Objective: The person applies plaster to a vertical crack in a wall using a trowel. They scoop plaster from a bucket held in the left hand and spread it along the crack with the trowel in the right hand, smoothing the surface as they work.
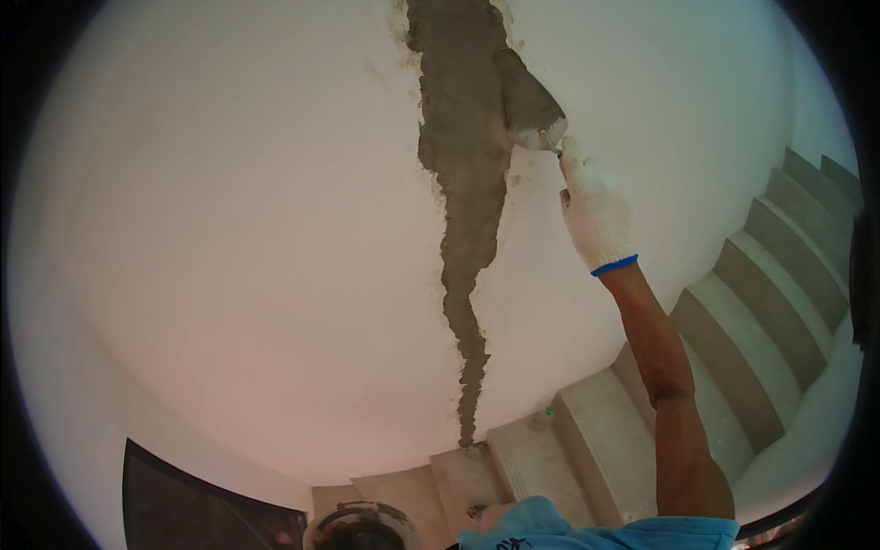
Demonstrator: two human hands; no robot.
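Observation:
My right hand, in a white knitted glove with a blue cuff, is raised high and closed round the handle of a wide putty knife. Grey mortar coats most of the blade, whose left edge lies against the mortar strip on the white wall. This strip is broad at the top and narrows to a ragged point just above the stairs. Most of the putty knife's handle is hidden by my fingers. My left hand does not show.
Concrete stairs climb along the wall to the right, beneath my outstretched arm. At the bottom stands a round bucket with a mortar-smeared rim. A small green-topped object rests on a step. A dark framed panel is at lower left.

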